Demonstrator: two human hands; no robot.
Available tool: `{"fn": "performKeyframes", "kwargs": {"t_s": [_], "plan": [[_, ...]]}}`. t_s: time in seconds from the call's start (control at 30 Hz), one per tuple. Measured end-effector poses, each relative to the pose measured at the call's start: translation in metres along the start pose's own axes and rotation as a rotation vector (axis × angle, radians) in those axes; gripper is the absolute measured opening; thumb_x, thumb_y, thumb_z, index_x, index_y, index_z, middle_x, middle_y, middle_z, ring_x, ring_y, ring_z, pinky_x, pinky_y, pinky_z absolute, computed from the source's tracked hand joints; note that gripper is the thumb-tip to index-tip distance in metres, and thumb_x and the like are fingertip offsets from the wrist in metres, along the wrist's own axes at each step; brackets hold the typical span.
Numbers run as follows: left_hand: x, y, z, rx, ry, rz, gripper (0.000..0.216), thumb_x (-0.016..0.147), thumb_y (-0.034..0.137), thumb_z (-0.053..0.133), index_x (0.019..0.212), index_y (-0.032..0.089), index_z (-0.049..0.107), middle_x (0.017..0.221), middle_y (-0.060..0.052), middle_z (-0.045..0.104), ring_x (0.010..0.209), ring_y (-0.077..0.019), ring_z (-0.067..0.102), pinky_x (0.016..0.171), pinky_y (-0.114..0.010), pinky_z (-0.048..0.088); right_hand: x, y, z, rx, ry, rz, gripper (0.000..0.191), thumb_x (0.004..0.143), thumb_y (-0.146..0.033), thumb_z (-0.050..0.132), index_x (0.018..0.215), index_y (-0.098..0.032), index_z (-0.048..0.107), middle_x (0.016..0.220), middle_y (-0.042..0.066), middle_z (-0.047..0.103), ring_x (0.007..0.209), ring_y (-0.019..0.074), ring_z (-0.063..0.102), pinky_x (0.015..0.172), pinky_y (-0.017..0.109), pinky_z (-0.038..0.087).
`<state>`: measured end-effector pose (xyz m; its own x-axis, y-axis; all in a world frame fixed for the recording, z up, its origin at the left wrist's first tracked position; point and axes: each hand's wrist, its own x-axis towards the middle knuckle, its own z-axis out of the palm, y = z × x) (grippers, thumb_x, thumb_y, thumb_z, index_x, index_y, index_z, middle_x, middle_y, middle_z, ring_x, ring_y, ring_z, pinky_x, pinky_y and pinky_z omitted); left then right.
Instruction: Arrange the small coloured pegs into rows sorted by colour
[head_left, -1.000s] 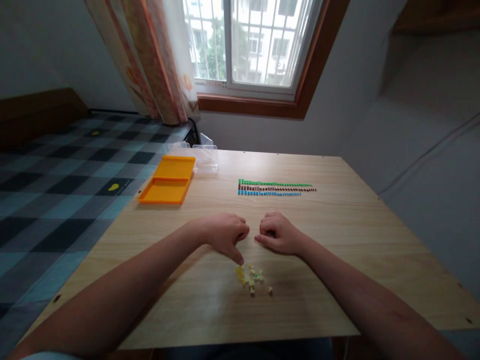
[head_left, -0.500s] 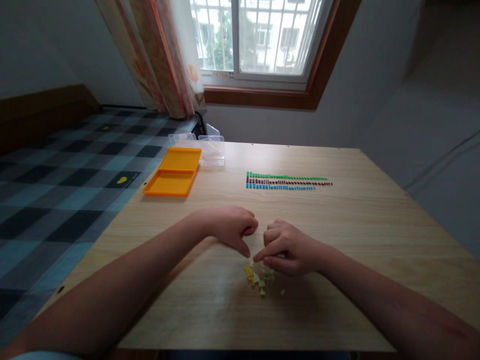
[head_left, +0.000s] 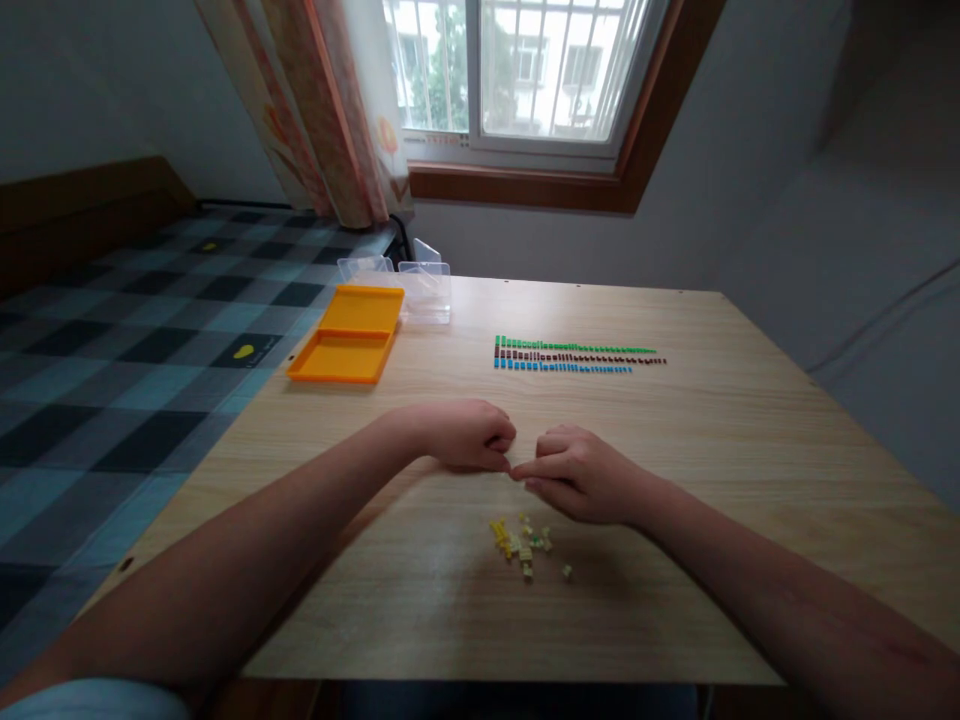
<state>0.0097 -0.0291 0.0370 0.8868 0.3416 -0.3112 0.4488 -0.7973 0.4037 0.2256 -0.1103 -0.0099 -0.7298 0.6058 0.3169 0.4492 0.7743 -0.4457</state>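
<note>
My left hand (head_left: 469,436) rests low over the table with its fingers curled in and its thumb pointing right. Facing it, my right hand (head_left: 581,473) has the index finger stretched out, the thumb below it and the other fingers folded. The left thumb tip and right index fingertip meet at the tabletop. A tiny pale speck shows just under them, too small to name, and the fingers partly cover it. Nearer to me lies a loose pile of small yellow and pale building blocks (head_left: 525,553), with a bit of green among them. One pale block (head_left: 567,572) lies apart on the right.
Beyond my hands run rows of tiny green blocks (head_left: 525,344), brown blocks (head_left: 551,357) and blue blocks (head_left: 555,367). At the back left of the wooden table (head_left: 712,420) lies an open orange case (head_left: 341,357), with clear plastic boxes (head_left: 426,305) behind it. A checkered bed (head_left: 150,330) adjoins the left side.
Both hands have moved away from the yellow pile, farther up the table, and their fingertips have come together. More of the pile is uncovered. The view has tilted slightly.
</note>
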Motion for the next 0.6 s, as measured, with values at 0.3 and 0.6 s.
{"fn": "performKeyframes", "kwargs": {"t_s": [0.3,0.6], "plan": [[0.002,0.003,0.004,0.045,0.079,-0.092,0.032,0.090,0.041,0.054,0.068,0.018,0.056,0.072,-0.003,0.060,0.063,-0.0139,0.047,0.060,-0.028,0.034,-0.011,-0.006,-0.009,0.234,-0.068,-0.014,0.018,0.091,-0.031,0.064,0.091,-0.019,0.077,0.071,0.002,0.059,0.059,0.0102,0.052,0.059,0.024,0.039],[-0.001,0.010,-0.001,0.056,0.043,-0.076,0.040,0.084,0.053,0.061,0.066,0.018,0.050,0.072,-0.001,0.057,0.061,-0.0130,0.045,0.057,-0.028,0.031,-0.007,-0.019,-0.014,0.264,-0.200,-0.072,0.021,0.092,-0.027,0.059,0.095,-0.018,0.078,0.072,0.002,0.059,0.058,0.0097,0.050,0.059,0.024,0.039]]}}
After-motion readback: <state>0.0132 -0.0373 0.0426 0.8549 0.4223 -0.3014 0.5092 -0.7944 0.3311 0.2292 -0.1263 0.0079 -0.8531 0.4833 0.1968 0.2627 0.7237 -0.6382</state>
